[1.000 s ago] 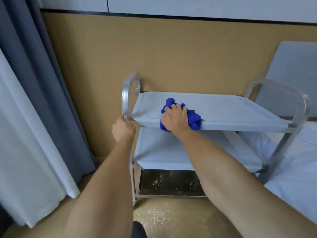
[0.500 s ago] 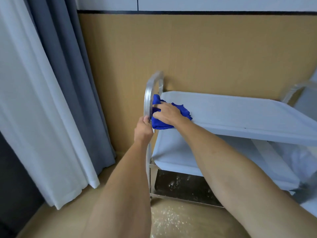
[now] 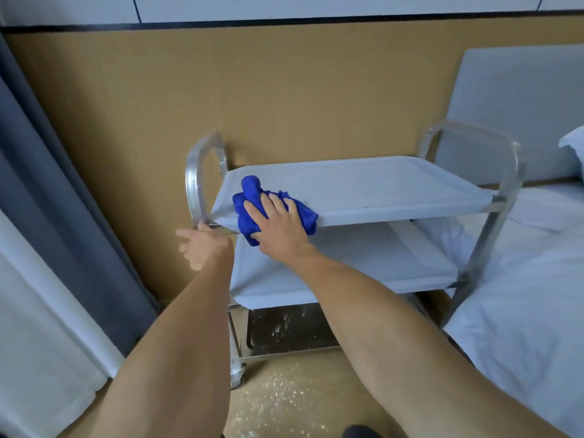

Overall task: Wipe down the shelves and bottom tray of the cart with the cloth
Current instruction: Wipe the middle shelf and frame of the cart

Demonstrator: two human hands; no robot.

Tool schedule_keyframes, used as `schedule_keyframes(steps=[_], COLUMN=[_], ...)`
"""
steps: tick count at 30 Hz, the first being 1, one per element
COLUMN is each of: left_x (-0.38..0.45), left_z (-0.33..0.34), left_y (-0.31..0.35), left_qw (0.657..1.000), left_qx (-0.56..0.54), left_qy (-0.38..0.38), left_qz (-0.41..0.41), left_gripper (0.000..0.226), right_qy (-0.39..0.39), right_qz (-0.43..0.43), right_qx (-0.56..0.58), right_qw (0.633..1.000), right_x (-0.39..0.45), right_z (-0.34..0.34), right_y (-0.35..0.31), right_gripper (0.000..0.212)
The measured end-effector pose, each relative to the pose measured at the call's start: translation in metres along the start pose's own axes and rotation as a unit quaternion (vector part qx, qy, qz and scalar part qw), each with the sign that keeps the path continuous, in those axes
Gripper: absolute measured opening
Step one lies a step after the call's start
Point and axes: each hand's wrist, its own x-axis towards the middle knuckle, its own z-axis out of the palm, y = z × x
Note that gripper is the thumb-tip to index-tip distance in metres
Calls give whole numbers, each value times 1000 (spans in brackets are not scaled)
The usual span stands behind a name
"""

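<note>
Your cart (image 3: 512, 172) has a polished metal frame, glossy with soft streaked reflections on its rounded handles. Its top shelf (image 3: 379, 188) and middle shelf (image 3: 363, 257) look smooth and matt, pale grey; material cannot be told. The bottom tray (image 3: 284, 330) is bright metal, mirror-glossy and speckled. The cloth (image 3: 249, 197) is deep blue, fuzzy fabric, crumpled. The curtain (image 3: 53, 184) is matt woven fabric. The wall panel (image 3: 284, 90) reads matt tan, finely textured.

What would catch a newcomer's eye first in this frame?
The bright blue cloth stands out, bunched at the front left corner of the cart's top shelf under the right hand. The left hand is at the cart's shiny left handle, though blur hides its grip.
</note>
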Motion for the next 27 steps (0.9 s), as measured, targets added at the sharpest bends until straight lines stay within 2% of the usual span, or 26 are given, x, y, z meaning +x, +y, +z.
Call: schedule_keyframes(steps=[1, 3, 4, 6, 12, 15, 17, 18, 19, 21, 22, 23, 25, 27], left_x=[-6, -22, -32, -52, -105, -123, -131, -133, -133, -130, -129, -129, -133, -137], left_z=[5, 17, 24, 41, 98, 117, 123, 124, 125, 125, 125, 126, 127, 127], left_y=[3, 6, 9, 20, 49, 50, 48, 47, 47, 47, 47, 48, 51, 56], left_qw=[998, 966, 940, 907, 887, 881, 879, 875, 872, 872, 875, 878, 891, 906], left_qx=[46, 138, 162, 169, 160, 153, 153, 159, 164, 160, 154, 147, 128, 103], left_qy=[38, 100, 105, 83, -6, -30, -39, -37, -33, -29, -26, -22, -22, -27], left_qz=[32, 194, 280, 377, 433, 447, 449, 455, 460, 461, 459, 455, 435, 410], left_gripper=[57, 61, 60, 57, 53, 52, 56, 60, 64, 66, 64, 62, 62, 62], right_qy=[15, 35, 41, 52, 98, 145, 214, 250, 276, 325, 349, 369, 397, 392], right_qz=[15, 45, 58, 81, 223, 323, 428, 486, 547, 648, 674, 687, 692, 693], right_qx=[-5, -15, -22, -34, 38, 80, 135, 171, 216, 316, 355, 378, 411, 459], right_qw=[1000, 998, 997, 995, 969, 932, 868, 820, 760, 612, 546, 499, 442, 394], right_x=[-10, -33, -44, -62, -90, -110, -122, -127, -129, -128, -125, -123, -119, -113], right_z=[3, 7, 9, 11, 8, 12, 16, 13, 9, -4, -10, -14, -20, -23], right_y=[16, 49, 66, 99, 163, 203, 236, 254, 272, 305, 316, 322, 317, 296], right_gripper=[77, 74, 73, 70, 54, 54, 54, 54, 54, 56, 56, 55, 53, 53])
